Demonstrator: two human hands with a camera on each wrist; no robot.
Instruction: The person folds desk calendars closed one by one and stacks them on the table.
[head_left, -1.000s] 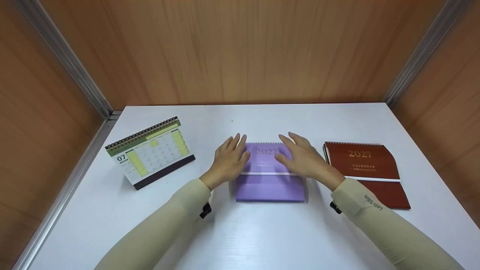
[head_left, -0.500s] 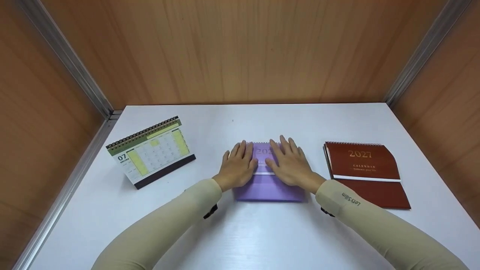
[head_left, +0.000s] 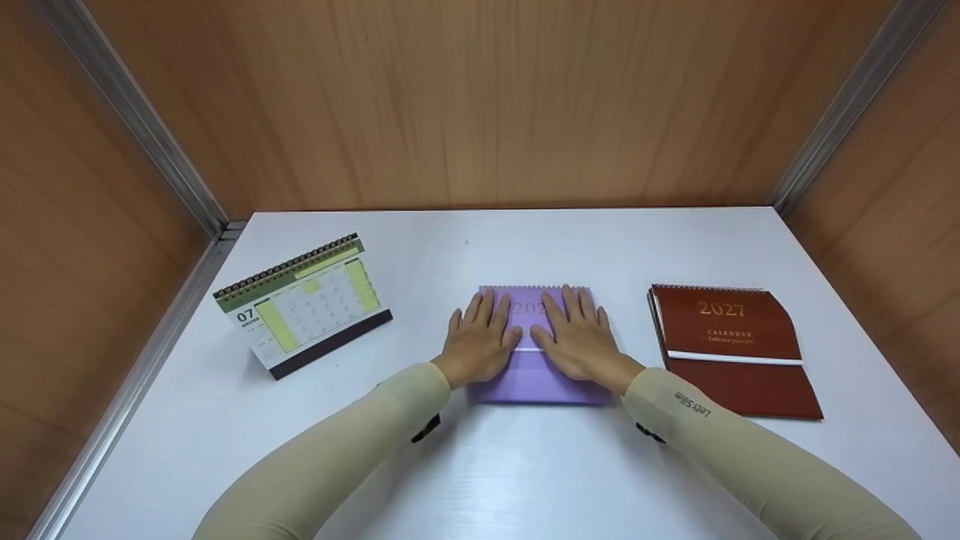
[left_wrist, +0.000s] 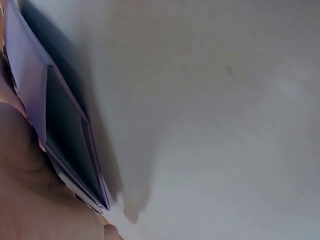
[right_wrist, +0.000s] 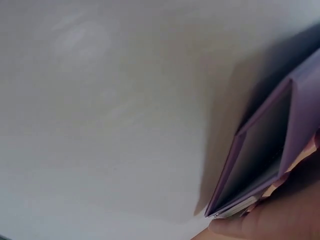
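- Atop the purple calendar, left hand and right hand rest side by side, palms down, fingers extended; thumbs near each other, calendar showing between them.
- Purple calendar sits mid-surface, spiral edge away from the person, "2027" partly covered; both wrist views show a hollow gap at its side between folded panels.
- Beige sleeves on both arms, black pieces under the cuffs.
- Right: maroon calendar, also "2027", white strip across, lower corner behind the right sleeve.
- Left: green-and-white calendar, propped up, angled, page "07".
- White surface, wood-grain panels around.
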